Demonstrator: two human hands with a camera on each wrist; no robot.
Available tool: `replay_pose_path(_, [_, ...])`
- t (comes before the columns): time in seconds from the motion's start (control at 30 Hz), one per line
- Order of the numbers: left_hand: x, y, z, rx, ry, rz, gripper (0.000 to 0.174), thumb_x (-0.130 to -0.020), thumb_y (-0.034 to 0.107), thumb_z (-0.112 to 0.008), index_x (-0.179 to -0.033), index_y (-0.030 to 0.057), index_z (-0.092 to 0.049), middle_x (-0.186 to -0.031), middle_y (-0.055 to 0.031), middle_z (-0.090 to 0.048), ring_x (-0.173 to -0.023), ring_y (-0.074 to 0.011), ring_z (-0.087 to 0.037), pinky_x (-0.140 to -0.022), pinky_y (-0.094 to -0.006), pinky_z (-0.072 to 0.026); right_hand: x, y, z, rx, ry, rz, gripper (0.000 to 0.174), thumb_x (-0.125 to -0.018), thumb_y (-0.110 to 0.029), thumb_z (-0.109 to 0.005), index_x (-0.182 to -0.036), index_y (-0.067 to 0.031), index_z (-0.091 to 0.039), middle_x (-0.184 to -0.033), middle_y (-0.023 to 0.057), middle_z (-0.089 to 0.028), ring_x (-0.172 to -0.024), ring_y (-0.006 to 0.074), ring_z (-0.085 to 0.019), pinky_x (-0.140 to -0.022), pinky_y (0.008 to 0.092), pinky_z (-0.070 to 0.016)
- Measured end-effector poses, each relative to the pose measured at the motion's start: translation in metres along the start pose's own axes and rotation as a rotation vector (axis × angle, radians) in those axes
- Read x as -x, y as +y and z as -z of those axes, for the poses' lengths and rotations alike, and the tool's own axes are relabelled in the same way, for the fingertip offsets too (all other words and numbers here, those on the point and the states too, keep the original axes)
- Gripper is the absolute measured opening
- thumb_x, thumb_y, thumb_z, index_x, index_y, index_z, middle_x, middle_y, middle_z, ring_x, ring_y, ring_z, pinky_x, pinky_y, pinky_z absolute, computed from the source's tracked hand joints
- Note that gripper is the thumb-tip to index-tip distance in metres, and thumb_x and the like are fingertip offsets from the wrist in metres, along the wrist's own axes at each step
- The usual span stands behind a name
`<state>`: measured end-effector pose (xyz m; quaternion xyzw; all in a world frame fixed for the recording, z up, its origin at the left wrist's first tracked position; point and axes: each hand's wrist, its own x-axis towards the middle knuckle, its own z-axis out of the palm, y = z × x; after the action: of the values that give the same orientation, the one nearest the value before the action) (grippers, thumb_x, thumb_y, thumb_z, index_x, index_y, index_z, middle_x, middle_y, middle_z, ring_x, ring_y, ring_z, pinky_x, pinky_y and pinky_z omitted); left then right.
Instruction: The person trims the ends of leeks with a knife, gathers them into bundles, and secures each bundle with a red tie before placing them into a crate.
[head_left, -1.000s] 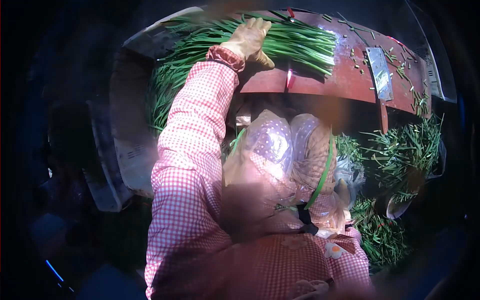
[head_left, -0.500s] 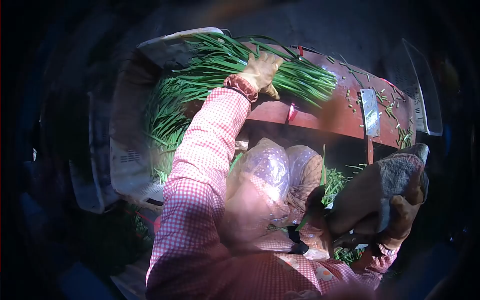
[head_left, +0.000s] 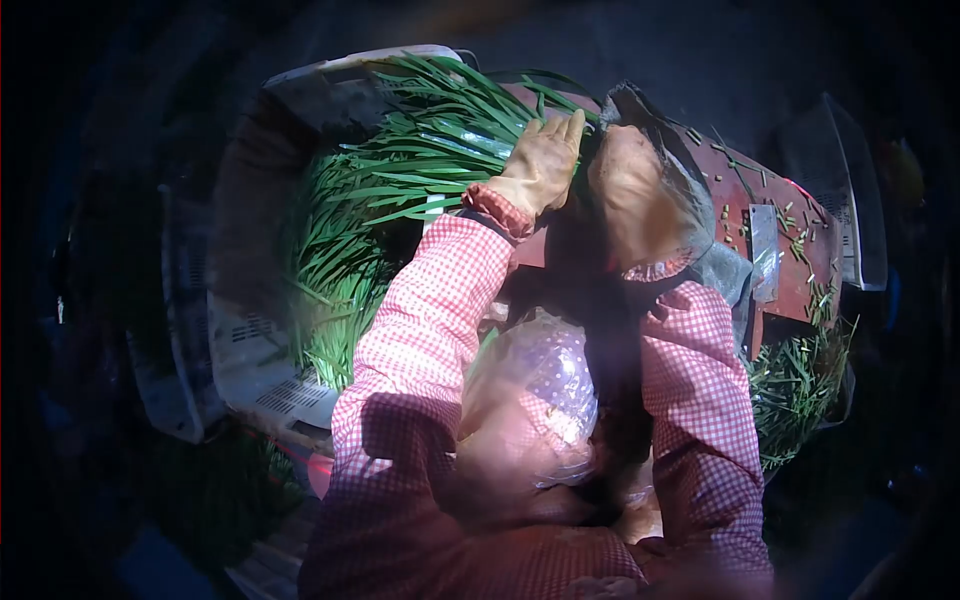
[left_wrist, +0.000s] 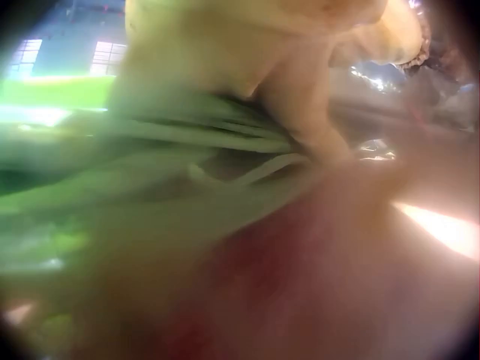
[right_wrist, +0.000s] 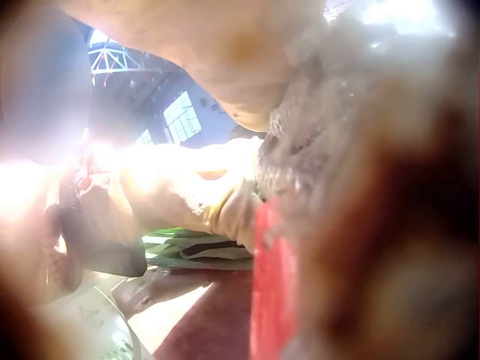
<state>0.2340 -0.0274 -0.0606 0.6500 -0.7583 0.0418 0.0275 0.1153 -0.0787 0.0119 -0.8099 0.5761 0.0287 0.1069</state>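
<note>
In the head view my gloved left hand (head_left: 540, 165) rests on a bundle of long green leaves (head_left: 430, 135), its fingers fairly straight and close together. The left wrist view shows the glove (left_wrist: 225, 52) over blurred leaves (left_wrist: 187, 135). Close on its right, my gloved right hand (head_left: 635, 195) holds a dark grey cloth (head_left: 722, 270), whose edges show beyond and beside the hand. Its fingertips are hard to make out. Hand and cloth hide the bundle's pale stem ends. The right wrist view shows the cloth (right_wrist: 289, 154) blurred beside the left glove (right_wrist: 221, 195).
A knife (head_left: 764, 250) lies on the red board (head_left: 730, 190) at the right, among short cut stems. A white crate (head_left: 235, 345) with leaves stands at the left, another crate (head_left: 855, 205) at the far right. Loose trimmings (head_left: 800, 390) are heaped below the board's right end.
My right hand has come up from the lower right with the grey cloth, over the board beside my left hand. The left hand stays on the leaves, its fingers now closer together.
</note>
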Motion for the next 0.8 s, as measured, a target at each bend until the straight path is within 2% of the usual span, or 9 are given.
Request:
replay_pose_path(0.1, [0.000,-0.007,-0.028,-0.185,0.078,-0.037,0.077,-0.084,0.026,-0.062,-0.146,-0.0071,-0.032,-0.144,-0.0171,-0.047,-0.133,-0.0251,-0.045,-0.110,-0.0364,-0.0344,-0.012,-0.030,-0.006,-0.053,-0.020,-0.004,0.030,-0.084,-0.012,-0.066,-0.114,-0.0040,-0.070,-0.113,0.0197,-0.069,-0.103,0.0330,-0.068,-0.087,0.0399,-0.0556])
replay_pose_path(0.2, [-0.003,-0.001,-0.009,-0.241,0.023,0.012,0.071,-0.088,0.025,-0.055,-0.145,-0.0121,-0.032,-0.138,-0.0169,-0.052,-0.129,-0.0223,-0.047,-0.102,-0.0311,-0.0376,-0.022,-0.005,-0.004,-0.614,-0.199,-0.071,0.032,-0.085,-0.011,-0.068,-0.116,-0.0037,-0.068,-0.103,0.0177,-0.071,-0.090,0.0281,-0.070,-0.081,0.0393,-0.0550])
replay_pose_path(0.23, [-0.005,0.005,-0.011,-0.358,0.038,0.059,0.101,-0.077,0.043,-0.069,-0.145,-0.0174,-0.025,-0.132,-0.0167,-0.055,-0.127,-0.0221,-0.047,-0.101,-0.0313,-0.0373,-0.021,0.020,0.002,-0.806,-0.145,0.018,0.026,-0.085,-0.015,-0.072,-0.107,-0.0022,-0.068,-0.085,0.0067,-0.069,-0.075,0.0142,-0.063,-0.068,0.0320,-0.0515])
replay_pose_path(0.3, [0.000,0.003,0.009,-0.058,0.027,0.030,0.126,-0.064,0.058,-0.076,-0.146,-0.0188,-0.019,-0.130,-0.0167,-0.055,-0.124,-0.0233,-0.049,-0.102,-0.0320,-0.0374,-0.006,0.075,0.013,-1.490,-0.012,0.093,0.017,-0.090,-0.014,-0.068,-0.104,-0.0036,-0.069,-0.095,0.0017,-0.069,-0.083,0.0094,-0.064,-0.076,0.0243,-0.0500])
replay_pose_path(0.37, [0.001,0.000,-0.001,0.122,0.158,-0.008,0.158,-0.041,0.079,-0.078,-0.146,-0.0199,-0.013,-0.129,-0.0171,-0.055,-0.123,-0.0256,-0.049,-0.104,-0.0340,-0.0368,0.017,0.118,0.029,-1.688,0.155,0.092,0.018,-0.090,-0.014,-0.068,-0.105,-0.0036,-0.069,-0.096,0.0028,-0.069,-0.085,0.0109,-0.065,-0.077,0.0254,-0.0503])
replay_pose_path(0.47, [0.000,0.001,0.027,0.149,-0.161,0.023,0.157,-0.045,0.080,-0.076,-0.149,-0.0153,-0.008,-0.148,-0.0234,-0.041,-0.141,-0.0294,-0.036,-0.115,-0.0371,-0.0295,0.049,0.151,0.064,-1.667,0.341,0.048,0.020,-0.090,-0.014,-0.068,-0.107,-0.0037,-0.068,-0.097,0.0046,-0.070,-0.087,0.0131,-0.065,-0.080,0.0270,-0.0508])
replay_pose_path(0.57, [0.003,-0.001,0.015,0.154,0.053,-0.004,0.155,-0.040,0.077,-0.080,-0.146,-0.0184,-0.017,-0.131,-0.0177,-0.054,-0.127,-0.0256,-0.048,-0.107,-0.0352,-0.0352,0.053,0.129,0.082,-1.556,0.398,0.092,0.021,-0.090,-0.014,-0.067,-0.109,-0.0038,-0.068,-0.098,0.0063,-0.070,-0.090,0.0154,-0.066,-0.082,0.0286,-0.0513])
replay_pose_path(0.77, [0.004,0.001,0.024,0.092,-0.047,0.005,0.141,-0.049,0.060,-0.086,-0.148,-0.0144,-0.017,-0.141,-0.0221,-0.048,-0.135,-0.0305,-0.043,-0.112,-0.0386,-0.0332,0.001,0.041,-0.024,-0.580,0.407,0.142,0.039,-0.083,-0.022,-0.073,-0.116,-0.0020,-0.067,-0.108,0.0174,-0.069,-0.105,0.0305,-0.066,-0.091,0.0373,-0.0507])
replay_pose_path(0.8, [0.005,0.000,0.031,0.096,-0.098,0.010,0.139,-0.051,0.055,-0.087,-0.148,-0.0133,-0.016,-0.145,-0.0240,-0.044,-0.138,-0.0321,-0.041,-0.115,-0.0393,-0.0317,0.007,0.027,-0.029,-0.657,0.327,0.046,0.040,-0.082,-0.022,-0.073,-0.116,-0.0021,-0.066,-0.110,0.0186,-0.069,-0.107,0.0335,-0.064,-0.094,0.0395,-0.0501])
